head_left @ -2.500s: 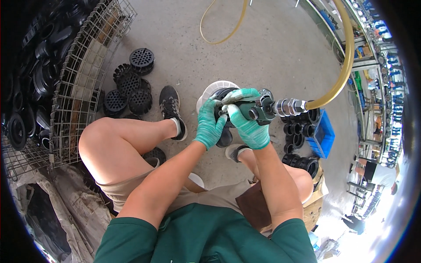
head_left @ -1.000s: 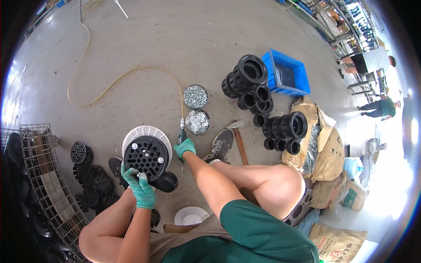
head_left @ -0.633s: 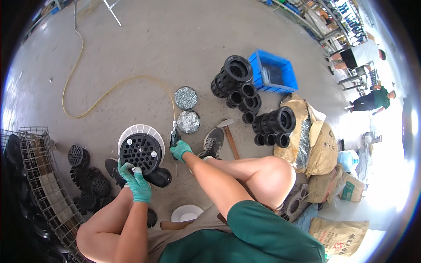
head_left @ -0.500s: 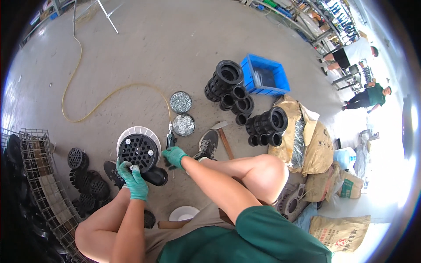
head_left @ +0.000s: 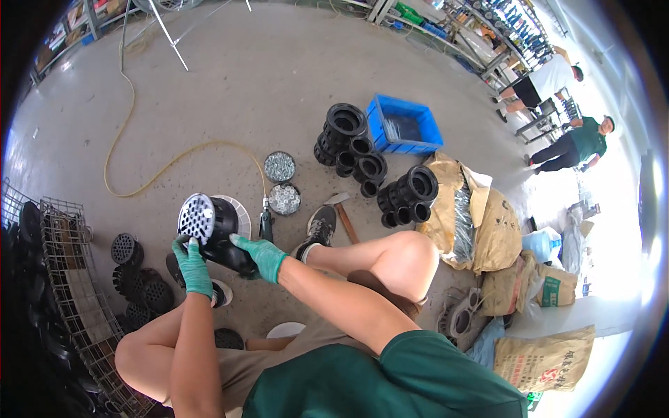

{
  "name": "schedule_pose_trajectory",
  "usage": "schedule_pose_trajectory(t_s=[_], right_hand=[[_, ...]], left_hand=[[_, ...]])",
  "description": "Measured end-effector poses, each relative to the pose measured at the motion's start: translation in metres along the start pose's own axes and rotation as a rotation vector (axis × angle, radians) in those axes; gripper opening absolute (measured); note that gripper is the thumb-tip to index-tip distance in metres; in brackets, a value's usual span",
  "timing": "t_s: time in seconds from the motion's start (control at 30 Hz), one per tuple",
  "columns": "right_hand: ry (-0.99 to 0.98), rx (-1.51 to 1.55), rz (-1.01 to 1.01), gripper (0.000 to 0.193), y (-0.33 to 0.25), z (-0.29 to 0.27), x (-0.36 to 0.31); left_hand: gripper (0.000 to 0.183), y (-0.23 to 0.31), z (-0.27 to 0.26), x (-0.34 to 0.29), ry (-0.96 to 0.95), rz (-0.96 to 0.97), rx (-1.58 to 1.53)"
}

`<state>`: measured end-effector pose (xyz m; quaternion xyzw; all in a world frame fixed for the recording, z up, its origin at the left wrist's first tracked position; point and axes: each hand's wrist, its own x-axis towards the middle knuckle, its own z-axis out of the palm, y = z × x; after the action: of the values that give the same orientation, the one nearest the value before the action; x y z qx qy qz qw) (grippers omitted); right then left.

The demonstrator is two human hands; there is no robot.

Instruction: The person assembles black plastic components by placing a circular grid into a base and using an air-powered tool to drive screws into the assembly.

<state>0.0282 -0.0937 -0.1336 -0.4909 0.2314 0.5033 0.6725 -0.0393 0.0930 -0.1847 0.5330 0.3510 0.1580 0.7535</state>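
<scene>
Between my hands is a black plastic drain body point(head_left: 221, 226) with a round perforated face and a side spout, tilted so that its face points left. My green-gloved left hand point(head_left: 192, 266) grips the lower rim of the face. My right hand point(head_left: 259, 256), also gloved, is closed on the spout side. Behind the drain body a white round base point(head_left: 241, 217) partly shows. Just beyond my right hand is an air tool point(head_left: 265, 224) on a yellow hose. Farther out stand a dish of nuts point(head_left: 280, 167) and a dish of washers point(head_left: 285, 199).
A hammer point(head_left: 345, 217) lies beside my shoe. Black plastic fittings point(head_left: 345, 129) are stacked near a blue crate point(head_left: 404, 125). Paper sacks point(head_left: 498, 230) stand at the right. Perforated black parts point(head_left: 143, 282) and a wire cage point(head_left: 66, 244) are at the left. Two people stand far right.
The drain body has turned from facing up to facing left. My right hand has moved from beside the air tool onto the drain body. The whole view has shifted slightly.
</scene>
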Motion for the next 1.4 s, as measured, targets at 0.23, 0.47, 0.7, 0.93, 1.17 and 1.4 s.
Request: schedule_pose_trajectory(t_s=[0.23,0.47,0.7,0.93,1.17,1.4], right_hand=[[0.022,-0.799,-0.626,0.044,-0.084,0.051,-0.096],[0.258,-1.64,-0.566,0.048,-0.181,-0.022,-0.197],[0.516,-1.617,-0.253,0.056,-0.193,-0.187,-0.17],[0.74,-1.231,-0.118,0.074,-0.233,-0.282,-0.135],[1.195,-1.348,-0.302,0.063,-0.251,-0.334,-0.065],[1.379,-1.301,-0.093,0.047,-0.184,-0.332,-0.009]], left_hand=[[0.042,-0.003,0.032,-0.032,-0.283,-0.329,-0.604],[0.034,0.015,0.079,-0.04,-0.696,0.675,0.999],[0.059,0.021,0.072,-0.017,-0.649,0.521,1.586],[0.085,0.001,0.049,-0.015,-0.739,0.388,1.677],[0.093,-0.006,0.055,-0.015,-0.78,0.4,1.723],[0.096,-0.007,0.056,-0.015,-0.787,0.374,1.747]])
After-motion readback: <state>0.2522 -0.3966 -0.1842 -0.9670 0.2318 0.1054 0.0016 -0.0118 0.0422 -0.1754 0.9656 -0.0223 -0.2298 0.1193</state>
